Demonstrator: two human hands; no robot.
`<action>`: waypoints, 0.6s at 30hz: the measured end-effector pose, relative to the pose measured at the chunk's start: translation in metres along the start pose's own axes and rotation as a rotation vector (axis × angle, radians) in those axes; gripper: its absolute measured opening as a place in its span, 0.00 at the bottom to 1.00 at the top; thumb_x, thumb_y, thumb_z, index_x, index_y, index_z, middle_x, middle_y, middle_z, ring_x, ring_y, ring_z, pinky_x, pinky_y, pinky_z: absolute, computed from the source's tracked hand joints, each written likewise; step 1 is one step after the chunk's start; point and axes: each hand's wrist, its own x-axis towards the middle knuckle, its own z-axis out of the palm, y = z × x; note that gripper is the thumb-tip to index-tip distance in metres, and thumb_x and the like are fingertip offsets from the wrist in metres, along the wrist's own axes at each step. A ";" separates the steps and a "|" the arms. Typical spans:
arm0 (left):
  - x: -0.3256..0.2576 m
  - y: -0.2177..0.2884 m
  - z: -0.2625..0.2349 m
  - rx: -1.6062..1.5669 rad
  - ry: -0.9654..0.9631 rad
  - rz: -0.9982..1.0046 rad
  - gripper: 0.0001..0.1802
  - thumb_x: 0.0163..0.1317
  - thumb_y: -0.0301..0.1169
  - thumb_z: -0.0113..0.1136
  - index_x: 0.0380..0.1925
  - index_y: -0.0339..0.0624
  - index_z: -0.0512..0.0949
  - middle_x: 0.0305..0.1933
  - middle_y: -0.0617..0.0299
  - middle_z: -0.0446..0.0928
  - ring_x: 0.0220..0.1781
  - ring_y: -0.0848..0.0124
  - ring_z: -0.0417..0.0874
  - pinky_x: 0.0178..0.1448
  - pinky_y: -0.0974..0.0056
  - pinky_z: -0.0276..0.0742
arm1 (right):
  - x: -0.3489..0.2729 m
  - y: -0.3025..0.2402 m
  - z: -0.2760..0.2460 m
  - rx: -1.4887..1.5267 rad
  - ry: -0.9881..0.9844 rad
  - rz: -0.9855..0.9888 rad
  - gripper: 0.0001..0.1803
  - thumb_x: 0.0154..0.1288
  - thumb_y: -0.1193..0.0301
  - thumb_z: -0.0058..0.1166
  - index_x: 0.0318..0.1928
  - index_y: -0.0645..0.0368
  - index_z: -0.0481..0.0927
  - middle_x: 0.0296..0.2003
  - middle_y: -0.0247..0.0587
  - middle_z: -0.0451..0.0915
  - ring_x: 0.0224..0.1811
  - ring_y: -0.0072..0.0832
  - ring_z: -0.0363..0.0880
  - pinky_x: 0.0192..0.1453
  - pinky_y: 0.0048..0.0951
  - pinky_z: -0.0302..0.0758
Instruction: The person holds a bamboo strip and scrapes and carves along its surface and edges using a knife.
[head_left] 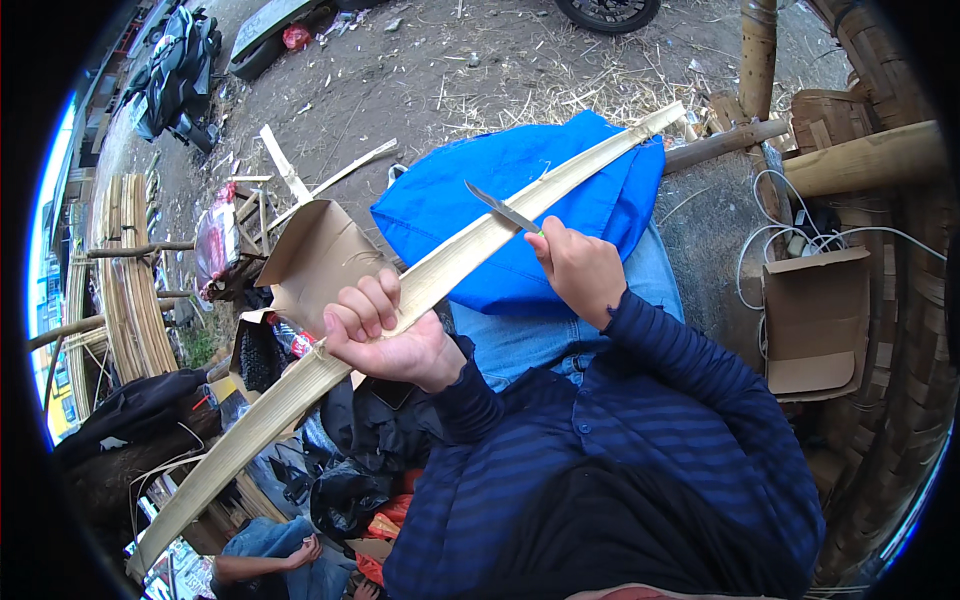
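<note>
Our left grip (388, 338) is wrapped around the strip (452, 262), which slants over the blue cloth (430, 205) on our jeans (490, 338), from its lower-left edge past its upper-right corner; our right grip (582, 268) holds the knife (505, 210), blade across the strip. Beyond the cloth's far edge we see littered ground (400, 90); slats (130, 290) stand left, a woven wall (912, 340) right.

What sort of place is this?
Probably an outdoor bamboo-working yard: flat strips are stacked at left, pale shavings litter the dirt ground, and the right hand holds a knife at a long strip.
</note>
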 end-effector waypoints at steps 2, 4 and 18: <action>-0.001 -0.002 0.002 -0.042 0.039 -0.002 0.20 0.57 0.35 0.42 0.10 0.52 0.49 0.10 0.72 0.46 0.12 0.81 0.44 0.20 0.73 0.45 | 0.001 -0.019 -0.005 -0.026 -0.133 0.189 0.14 0.64 0.63 0.42 0.25 0.57 0.62 0.11 0.41 0.67 0.13 0.36 0.70 0.14 0.33 0.65; -0.005 -0.003 0.007 0.003 0.069 0.053 0.20 0.57 0.34 0.41 0.10 0.52 0.48 0.10 0.72 0.46 0.12 0.81 0.44 0.20 0.73 0.45 | 0.000 -0.032 -0.010 0.000 -0.124 0.205 0.14 0.64 0.63 0.42 0.25 0.57 0.63 0.11 0.40 0.67 0.13 0.36 0.70 0.14 0.33 0.65; -0.018 -0.001 0.015 0.015 -0.042 0.052 0.19 0.58 0.34 0.40 0.11 0.51 0.49 0.11 0.72 0.46 0.12 0.81 0.44 0.21 0.73 0.45 | -0.002 -0.015 -0.007 -0.047 -0.020 -0.007 0.15 0.61 0.61 0.46 0.25 0.57 0.65 0.13 0.39 0.67 0.13 0.35 0.70 0.15 0.33 0.66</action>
